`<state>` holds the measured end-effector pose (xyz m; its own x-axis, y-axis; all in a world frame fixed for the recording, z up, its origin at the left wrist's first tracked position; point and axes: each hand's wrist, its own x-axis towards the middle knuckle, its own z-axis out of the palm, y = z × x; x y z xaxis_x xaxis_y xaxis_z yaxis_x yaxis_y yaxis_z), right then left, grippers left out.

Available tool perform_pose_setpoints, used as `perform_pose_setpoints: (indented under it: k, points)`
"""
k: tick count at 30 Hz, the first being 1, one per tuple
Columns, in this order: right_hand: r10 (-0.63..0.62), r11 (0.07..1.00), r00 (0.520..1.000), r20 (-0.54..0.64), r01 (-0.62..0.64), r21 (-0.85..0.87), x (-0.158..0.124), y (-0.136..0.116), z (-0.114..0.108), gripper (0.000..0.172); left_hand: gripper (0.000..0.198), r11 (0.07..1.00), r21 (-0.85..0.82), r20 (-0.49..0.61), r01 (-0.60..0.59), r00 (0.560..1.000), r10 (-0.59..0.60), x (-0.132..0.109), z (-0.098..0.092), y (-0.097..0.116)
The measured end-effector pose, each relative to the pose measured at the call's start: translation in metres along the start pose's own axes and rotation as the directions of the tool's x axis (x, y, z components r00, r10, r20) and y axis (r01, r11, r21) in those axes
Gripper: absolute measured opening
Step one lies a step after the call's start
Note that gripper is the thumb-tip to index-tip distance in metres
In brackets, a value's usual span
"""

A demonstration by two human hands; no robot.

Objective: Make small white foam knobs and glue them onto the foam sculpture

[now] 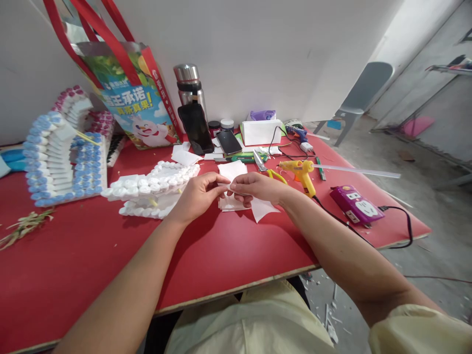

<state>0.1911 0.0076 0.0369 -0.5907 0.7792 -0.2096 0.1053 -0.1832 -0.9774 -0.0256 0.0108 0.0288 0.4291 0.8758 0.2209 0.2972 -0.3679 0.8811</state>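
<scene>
Both hands meet above the red table (221, 250). My left hand (201, 194) pinches one end of a small white piece (224, 186), probably paper. The fingers of my right hand (254, 188) are closed on its other end. Below and behind them lie white paper sheets (233, 169), with one loose sheet (263, 209) to the right. Left of my left hand sits a white structure of rolled pieces (147, 187). A yellow glue gun (304, 176) with a clear stick and yellow-handled scissors (262, 162) rest behind my right hand.
A blue-and-white rolled structure (55, 157) and a printed bag (136, 108) stand at the left. Behind are a steel bottle (187, 78), an upright phone (195, 128) and a flat phone (229, 141). A purple power socket (357, 204) with its cable lies at the right edge.
</scene>
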Motion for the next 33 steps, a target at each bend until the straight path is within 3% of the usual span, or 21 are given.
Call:
perform_pose_setpoints:
  k: [5, 12, 17, 22, 25, 27, 30, 31, 33]
  points:
    - [-0.019, 0.997, 0.999, 0.026, 0.017, 0.08, -0.001, -0.001, -0.001, 0.031, 0.01, 0.942, 0.248, -0.03, -0.227, 0.97, 0.241, 0.0, 0.0, 0.003]
    - [0.006, 0.958, 0.999, 0.047, -0.02, 0.286, -0.005, -0.003, 0.0, 0.025, 0.02, 0.706, 0.515, 0.037, -0.486, 0.835, 0.549, 0.0, 0.002, 0.007]
    - [0.081, 0.876, 0.99, 0.114, -0.125, 0.466, 0.0, -0.004, 0.001, 0.015, 0.023, 0.55, 0.683, 0.099, -0.481, 0.806, 0.583, -0.002, 0.004, 0.008]
    - [0.131, 0.788, 0.957, 0.258, -0.259, 0.559, 0.007, -0.004, -0.003, 0.02, 0.021, 0.55, 0.697, 0.103, -0.461, 0.823, 0.559, -0.003, 0.007, 0.009]
    - [0.143, 0.809, 0.96, 0.242, -0.254, 0.529, 0.007, -0.004, -0.005, 0.019, 0.018, 0.686, 0.579, 0.033, -0.441, 0.853, 0.521, -0.004, 0.011, 0.014]
    - [0.133, 0.882, 0.983, 0.127, -0.176, 0.438, 0.005, -0.005, -0.004, 0.018, 0.016, 0.816, 0.437, -0.033, -0.379, 0.899, 0.436, -0.004, 0.012, 0.018]
    - [0.034, 0.977, 0.997, -0.074, -0.017, 0.213, -0.002, -0.01, 0.0, 0.016, 0.018, 0.989, 0.108, -0.055, -0.103, 0.992, 0.11, -0.003, 0.011, 0.021]
    - [-0.004, 0.99, 0.994, -0.107, 0.019, 0.136, -0.004, -0.011, 0.002, 0.016, 0.021, 0.999, -0.035, -0.013, 0.028, 1.0, -0.029, -0.003, 0.01, 0.021]
    - [-0.049, 0.999, 0.99, -0.131, 0.046, -0.023, -0.007, -0.014, 0.005, 0.015, 0.024, 0.926, -0.272, 0.126, 0.262, 0.964, -0.236, -0.002, 0.008, 0.019]
